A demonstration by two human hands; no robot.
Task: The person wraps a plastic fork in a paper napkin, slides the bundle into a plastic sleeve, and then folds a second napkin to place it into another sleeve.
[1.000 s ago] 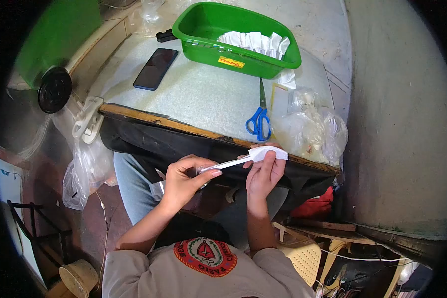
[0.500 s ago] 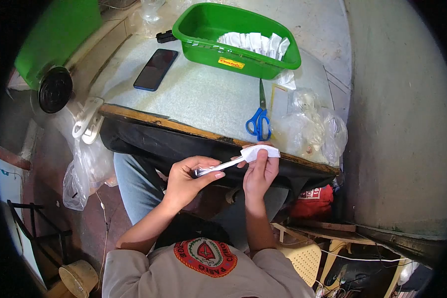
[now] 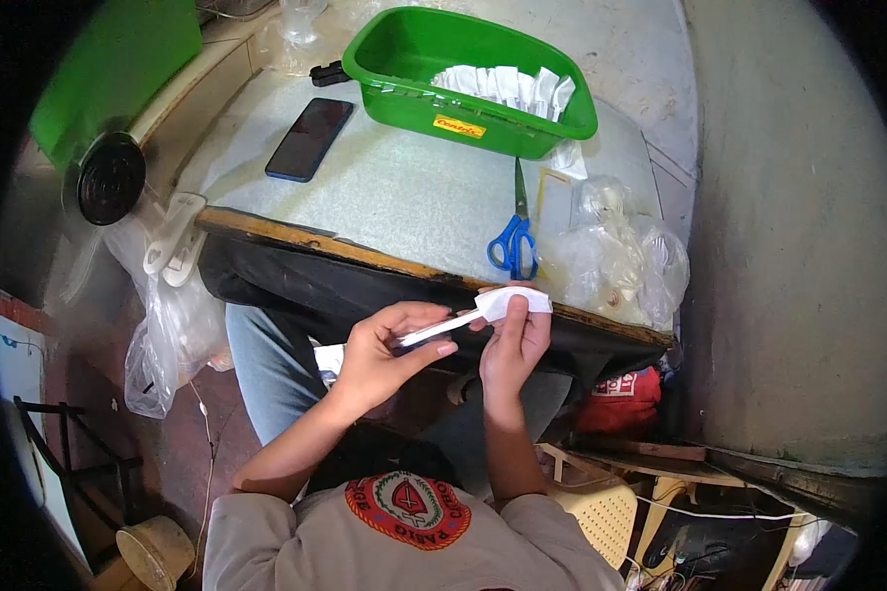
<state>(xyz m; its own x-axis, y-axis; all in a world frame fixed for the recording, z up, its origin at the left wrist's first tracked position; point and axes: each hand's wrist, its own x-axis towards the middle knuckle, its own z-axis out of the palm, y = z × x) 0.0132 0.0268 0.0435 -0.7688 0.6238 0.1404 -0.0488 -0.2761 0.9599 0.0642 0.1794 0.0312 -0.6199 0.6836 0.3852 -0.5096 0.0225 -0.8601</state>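
Note:
Above my lap, just off the table's front edge, both hands hold one slim white wrapped item point(image 3: 442, 330). My left hand point(image 3: 379, 353) has its fingers and thumb around the narrow end. My right hand point(image 3: 512, 345) pinches the wide, papery white end point(image 3: 511, 301) between thumb and fingers. Blue-handled scissors point(image 3: 514, 241) lie on the table right above my right hand, blades pointing away. Similar white wrapped pieces point(image 3: 508, 87) stand in a row inside the green basin point(image 3: 404, 108) at the back.
A dark phone point(image 3: 308, 140) lies on the table point(image 3: 384, 197), left of the basin. Clear plastic bags point(image 3: 616, 251) sit at the table's right side. Another plastic bag point(image 3: 163, 335) hangs at the left, below a black round lid point(image 3: 110, 178). A wall point(image 3: 798, 236) borders the right.
My left hand has shifted slightly right along the white item, covering more of its narrow end. A white patch now shows beside my left forearm, near my leg.

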